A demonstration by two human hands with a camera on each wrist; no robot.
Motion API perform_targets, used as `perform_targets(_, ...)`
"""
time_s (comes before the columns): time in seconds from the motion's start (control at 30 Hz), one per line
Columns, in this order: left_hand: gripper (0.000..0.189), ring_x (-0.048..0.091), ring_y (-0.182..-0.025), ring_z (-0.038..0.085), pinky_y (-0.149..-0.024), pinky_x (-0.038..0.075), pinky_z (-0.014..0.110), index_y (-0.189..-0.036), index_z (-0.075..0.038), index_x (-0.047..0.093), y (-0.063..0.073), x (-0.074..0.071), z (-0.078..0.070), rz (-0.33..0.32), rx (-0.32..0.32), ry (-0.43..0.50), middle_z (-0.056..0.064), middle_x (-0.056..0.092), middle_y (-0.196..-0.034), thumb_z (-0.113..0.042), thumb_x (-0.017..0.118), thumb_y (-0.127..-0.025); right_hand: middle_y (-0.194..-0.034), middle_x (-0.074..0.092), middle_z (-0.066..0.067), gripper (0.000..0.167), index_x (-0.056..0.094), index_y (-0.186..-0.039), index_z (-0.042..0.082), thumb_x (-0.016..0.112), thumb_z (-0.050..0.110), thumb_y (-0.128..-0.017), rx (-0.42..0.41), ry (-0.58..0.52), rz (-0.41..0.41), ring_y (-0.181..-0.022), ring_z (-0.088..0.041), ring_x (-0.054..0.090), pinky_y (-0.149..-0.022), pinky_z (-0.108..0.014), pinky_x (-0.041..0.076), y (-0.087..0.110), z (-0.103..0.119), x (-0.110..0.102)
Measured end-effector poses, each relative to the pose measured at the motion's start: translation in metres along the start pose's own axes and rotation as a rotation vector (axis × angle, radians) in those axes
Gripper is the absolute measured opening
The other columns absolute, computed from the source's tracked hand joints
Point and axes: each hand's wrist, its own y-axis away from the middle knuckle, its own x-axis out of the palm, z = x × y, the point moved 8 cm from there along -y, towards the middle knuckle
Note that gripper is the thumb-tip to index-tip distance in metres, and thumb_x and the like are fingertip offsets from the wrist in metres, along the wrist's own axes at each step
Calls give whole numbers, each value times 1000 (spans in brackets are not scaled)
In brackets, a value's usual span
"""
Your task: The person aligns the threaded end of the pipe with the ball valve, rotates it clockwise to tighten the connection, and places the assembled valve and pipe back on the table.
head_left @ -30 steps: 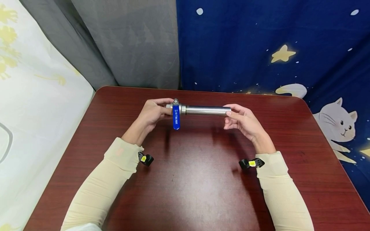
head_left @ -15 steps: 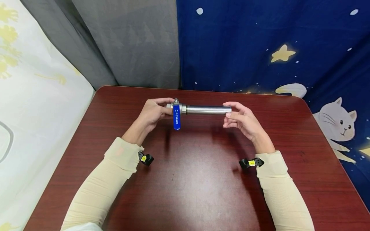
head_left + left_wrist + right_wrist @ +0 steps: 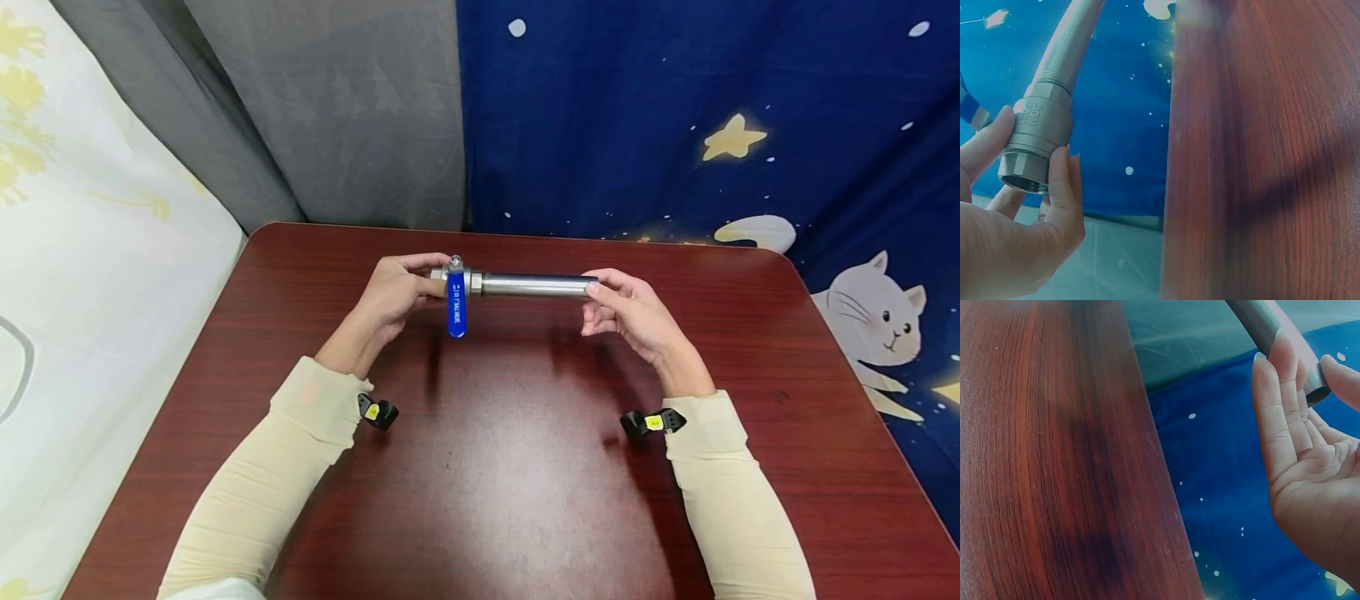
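My left hand (image 3: 393, 296) grips the body of a steel ball valve (image 3: 1041, 125) between thumb and fingers. Its blue lever handle (image 3: 457, 307) points toward me, and the near port, seen in the left wrist view, is open and hollow. From the valve's other side a smooth steel pipe (image 3: 532, 286) runs level to the right, its threads showing where it enters the valve's hex end. My right hand (image 3: 633, 312) pinches the pipe's free end with thumb and fingertips. In the right wrist view the pipe's end shows as a dark opening by the thumb. Both pieces are held up above the table.
Below lies a reddish-brown wooden table (image 3: 495, 467), with the shadows of both arms on it. A grey curtain (image 3: 360, 108) and a blue star-patterned curtain (image 3: 600, 125) hang behind its far edge. White patterned cloth (image 3: 112, 275) is at the left. Small black cameras sit on both wrists.
The right thumb and fingers loosen slightly from the pipe's end half a second ago, then close around it again now. The left hand and valve stay nearly still.
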Motion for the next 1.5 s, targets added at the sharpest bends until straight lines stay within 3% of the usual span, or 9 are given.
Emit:
perform_targets(0.23, 36, 65, -78, 17, -87, 56, 42, -114, -2, 68, 0, 0, 1, 0, -3, 4, 12, 63, -110, 8, 71, -80, -71, 67, -10, 20, 56, -115, 5, 59, 14, -97, 12, 18, -21, -61, -20, 69, -65, -34, 60, 1, -1, -1)
perform_targets(0.5, 36, 63, -78, 16, -89, 54, 45, -114, -2, 68, 2, -1, 3, -7, 0, 3, 11, 62, -111, 8, 70, -80, -77, 68, -13, 33, 51, -124, 2, 57, -4, -93, -42, -47, 84, -67, -23, 70, -69, -37, 60, 1, 1, 4)
perform_targets(0.63, 35, 64, -77, 16, -89, 55, 44, -114, -2, 68, 2, -1, 3, 2, -1, 9, 10, 63, -109, 7, 70, -80, -77, 69, -12, 33, 50, -122, 3, 56, -8, -92, -45, -50, 94, -69, -22, 70, -68, -37, 60, 1, 0, 3)
perform_targets(1.1, 35, 64, -78, 17, -79, 58, 35, -114, -3, 68, 2, -2, 3, -4, 7, 0, 11, 62, -109, 6, 71, -81, -70, 67, -10, 11, 58, -101, 6, 59, 16, -97, 23, -34, -14, -61, -21, 70, -65, -35, 60, 0, -5, 0)
perform_targets(1.33, 35, 64, -78, 18, -74, 59, 31, -115, -3, 68, 0, -3, 4, -7, 7, 7, 12, 62, -110, 6, 70, -81, -74, 68, -14, 27, 53, -121, 1, 59, 3, -95, -15, -47, 36, -64, -22, 70, -67, -37, 60, -1, -2, 2)
perform_targets(1.5, 35, 64, -75, 17, -71, 59, 30, -114, -1, 67, -1, -3, 3, -4, 20, 20, 12, 62, -106, 8, 69, -80, -76, 68, -13, 32, 51, -121, 1, 56, -9, -91, -51, -51, 75, -66, -22, 70, -67, -38, 60, -2, 0, 4)
